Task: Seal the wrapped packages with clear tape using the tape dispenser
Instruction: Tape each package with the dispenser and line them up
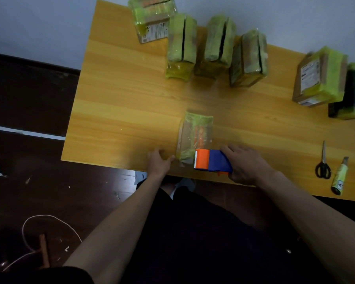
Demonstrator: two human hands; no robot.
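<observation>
1. The right hand (247, 165) has its grip clamped on the orange-and-blue tape dispenser (212, 161) at lower centre of the frame.
2. The dispenser's orange end touches the wrapped package (195, 136) lying on the bench (121, 119).
3. The left hand (159, 160) has straight fingers resting against the package's near corner.
4. Scissors (323, 163) lie at lower right.

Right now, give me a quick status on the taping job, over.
Right hand grips tape dispenser at near end of package. Left hand steadies package's left side. Scissors and utility knife lie off right, nothing in the way.
</observation>
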